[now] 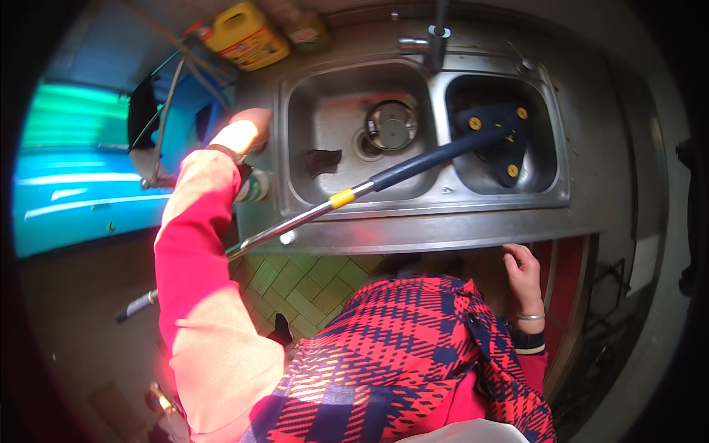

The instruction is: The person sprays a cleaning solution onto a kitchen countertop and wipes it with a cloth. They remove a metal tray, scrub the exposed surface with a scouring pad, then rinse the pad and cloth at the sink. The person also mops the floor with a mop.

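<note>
My left hand, blurred, is by the left rim of a stainless steel double sink; its fingers are unclear. Below that wrist stands a white and green container, partly behind my sleeve. Loosely curled and with nothing visible in it, my right hand hangs at the counter's front edge. A mop's dark blue triangular head with yellow knobs lies in the right basin. Its pole slants across the left basin and passes behind my left arm. A round metal vessel and a dark brown pad lie in the left basin.
The faucet rises behind the sink's divider. A yellow jug stands at the back left, next to another bottle. Metal rods and bright blue plastic are on the left. A dark stove lies at the right.
</note>
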A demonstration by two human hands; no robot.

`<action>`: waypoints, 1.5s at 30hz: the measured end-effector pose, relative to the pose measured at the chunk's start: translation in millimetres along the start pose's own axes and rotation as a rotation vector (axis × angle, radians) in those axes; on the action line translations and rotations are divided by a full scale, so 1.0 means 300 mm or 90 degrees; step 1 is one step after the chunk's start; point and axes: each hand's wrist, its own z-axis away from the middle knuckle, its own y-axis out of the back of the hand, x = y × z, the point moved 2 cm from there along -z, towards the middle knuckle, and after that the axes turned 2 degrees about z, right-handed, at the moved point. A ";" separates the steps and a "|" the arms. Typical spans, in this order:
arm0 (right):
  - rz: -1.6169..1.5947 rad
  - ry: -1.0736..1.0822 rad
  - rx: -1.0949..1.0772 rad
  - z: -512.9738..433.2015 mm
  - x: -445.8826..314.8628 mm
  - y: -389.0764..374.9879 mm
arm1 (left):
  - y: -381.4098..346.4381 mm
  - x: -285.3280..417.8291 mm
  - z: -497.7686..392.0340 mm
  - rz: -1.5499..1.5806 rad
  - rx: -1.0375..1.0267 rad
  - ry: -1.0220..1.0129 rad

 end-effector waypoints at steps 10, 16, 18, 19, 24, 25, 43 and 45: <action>-0.054 -0.075 0.042 0.010 0.010 0.021 | 0.041 -0.020 -0.170 -0.104 -0.121 0.009; -0.045 -0.012 0.073 -0.069 -0.035 0.106 | 0.145 0.247 -0.171 -0.033 -0.008 -0.106; -0.040 -0.003 0.056 -0.090 -0.080 0.121 | 0.197 0.448 -0.198 0.102 0.114 -0.244; -0.042 -0.001 0.044 -0.102 -0.104 0.126 | 0.225 0.548 -0.223 0.116 0.111 -0.290; -0.039 0.063 -0.040 -0.176 -0.169 0.136 | 0.313 0.943 -0.345 0.023 0.089 -0.445; -0.044 0.056 -0.050 -0.188 -0.158 0.147 | 0.320 0.996 -0.376 0.001 0.090 -0.449; -0.140 -0.012 -0.034 -0.195 0.107 0.352 | 0.315 1.159 -0.567 -0.164 -0.007 -0.353; -0.156 -0.017 -0.039 -0.197 0.107 0.354 | 0.394 1.130 -0.510 -0.143 0.010 -0.307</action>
